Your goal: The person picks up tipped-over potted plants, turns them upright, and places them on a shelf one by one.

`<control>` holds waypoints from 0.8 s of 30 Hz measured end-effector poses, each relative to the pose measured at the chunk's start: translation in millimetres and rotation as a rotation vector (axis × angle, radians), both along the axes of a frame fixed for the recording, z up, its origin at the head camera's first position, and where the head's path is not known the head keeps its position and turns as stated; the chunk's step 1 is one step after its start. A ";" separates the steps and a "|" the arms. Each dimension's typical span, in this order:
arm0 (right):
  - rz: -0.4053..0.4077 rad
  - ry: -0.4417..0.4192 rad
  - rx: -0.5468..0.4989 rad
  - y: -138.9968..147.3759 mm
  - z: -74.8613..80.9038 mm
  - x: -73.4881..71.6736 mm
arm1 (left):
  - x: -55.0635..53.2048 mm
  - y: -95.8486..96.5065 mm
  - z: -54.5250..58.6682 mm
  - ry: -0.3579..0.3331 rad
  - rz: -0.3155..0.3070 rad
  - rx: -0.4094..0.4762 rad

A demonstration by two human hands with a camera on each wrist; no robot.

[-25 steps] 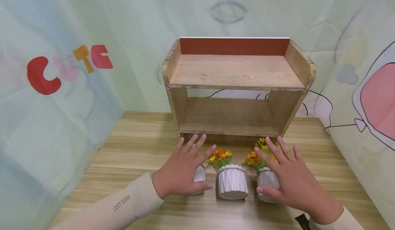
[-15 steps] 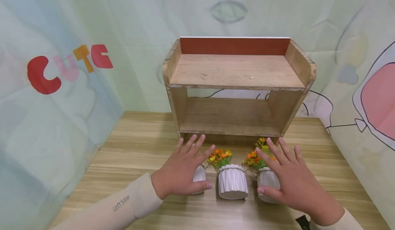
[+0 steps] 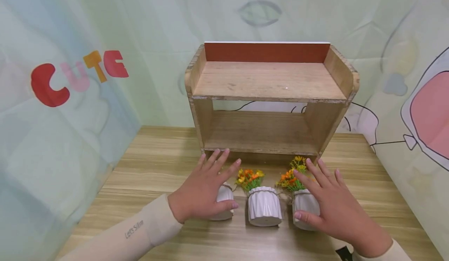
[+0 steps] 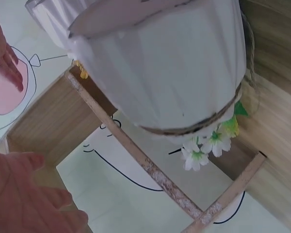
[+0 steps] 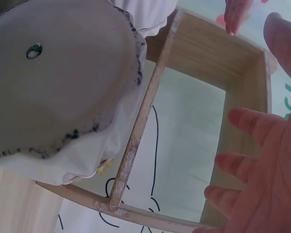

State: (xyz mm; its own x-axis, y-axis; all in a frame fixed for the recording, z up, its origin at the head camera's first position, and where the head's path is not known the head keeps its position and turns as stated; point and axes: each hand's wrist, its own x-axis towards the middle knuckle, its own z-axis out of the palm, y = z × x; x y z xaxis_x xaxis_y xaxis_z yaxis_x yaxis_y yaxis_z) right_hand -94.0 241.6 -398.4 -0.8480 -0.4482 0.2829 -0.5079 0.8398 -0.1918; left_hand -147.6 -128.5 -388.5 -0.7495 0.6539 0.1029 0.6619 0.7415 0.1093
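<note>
Three white fluted flower pots lie on their sides on the table, bases toward me. My left hand (image 3: 201, 191) is spread above the left pot (image 3: 224, 200) and partly hides it; white flowers (image 4: 203, 150) show at its mouth in the left wrist view. The middle pot (image 3: 264, 206), with orange and yellow flowers (image 3: 250, 178), has no hand over it. My right hand (image 3: 334, 206) hovers with fingers apart over the right pot (image 3: 303, 203), which also bears orange and yellow flowers (image 3: 290, 177). In the right wrist view a pot base (image 5: 72, 92) has a drain hole. Neither hand grips anything.
Behind the pots stands a two-tier wooden shelf (image 3: 268, 80) with a reddish-brown back strip. The wood-grain table (image 3: 158, 156) extends to both sides. Printed curtains (image 3: 158, 39) hang around it, with coloured letters on the left and a balloon picture on the right.
My left hand has shifted slightly left and away from me, showing more of the left pot. The right hand has moved slightly right. Pots and shelf stay put.
</note>
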 end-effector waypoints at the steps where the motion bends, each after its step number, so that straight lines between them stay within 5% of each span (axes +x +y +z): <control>1: -0.003 -0.008 -0.002 0.6 0.1 0.1 | -0.7 -0.8 0.6 0.000 0.000 0.010; 11: -0.036 -0.045 -0.020 7.5 3.8 -1.6 | -16.3 -10.9 17.8 0.034 0.022 0.139; 24: -0.082 -0.054 -0.003 13.9 -0.3 -0.3 | -30.8 -23.9 41.6 0.139 0.084 0.189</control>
